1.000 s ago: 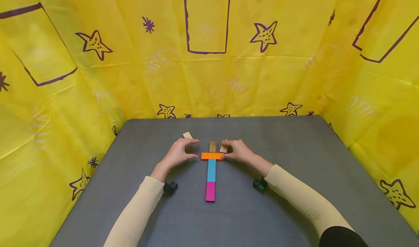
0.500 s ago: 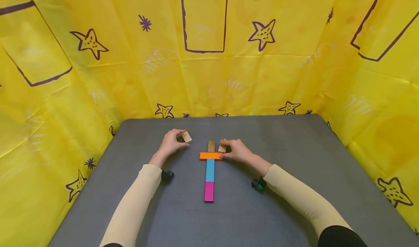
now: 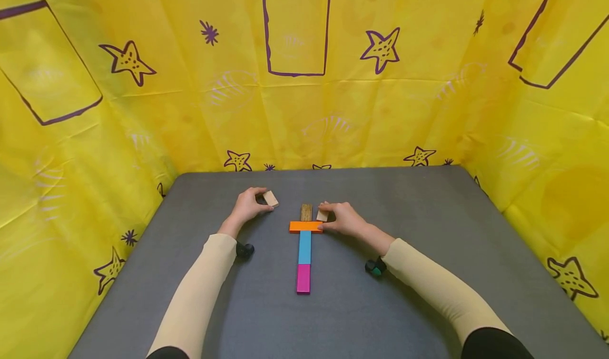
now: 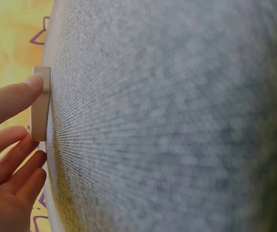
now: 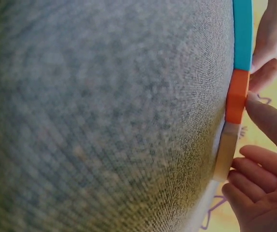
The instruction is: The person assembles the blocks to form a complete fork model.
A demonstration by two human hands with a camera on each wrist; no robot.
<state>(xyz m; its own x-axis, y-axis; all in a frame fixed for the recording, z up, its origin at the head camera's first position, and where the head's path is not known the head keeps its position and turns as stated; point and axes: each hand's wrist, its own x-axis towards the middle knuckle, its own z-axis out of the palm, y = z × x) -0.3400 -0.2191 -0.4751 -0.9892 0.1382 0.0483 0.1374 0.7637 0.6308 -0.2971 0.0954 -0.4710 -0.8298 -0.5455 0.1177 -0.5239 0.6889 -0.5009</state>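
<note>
My left hand (image 3: 245, 206) pinches a light wooden block (image 3: 270, 199) between thumb and fingers, left of and slightly beyond the row of blocks. In the left wrist view the thumb lies on this wooden block (image 4: 40, 106), which is on or just at the table. My right hand (image 3: 349, 219) has its fingertips at the far end of a second light wooden block (image 3: 322, 215), with its thumb on the right end of an orange block (image 3: 302, 227). In the right wrist view that wooden block (image 5: 226, 154) adjoins the orange block (image 5: 236, 96).
A blue block (image 3: 305, 247) and a magenta block (image 3: 303, 278) run in line toward me below the orange crosspiece. A dark brown block (image 3: 306, 211) stands beyond it. The grey table (image 3: 409, 306) ends at a yellow patterned cloth (image 3: 304, 121) on several sides.
My left hand has moved away to the left and far side, from beside the orange block to the loose wooden block, and now pinches it. The right hand stays at its place.
</note>
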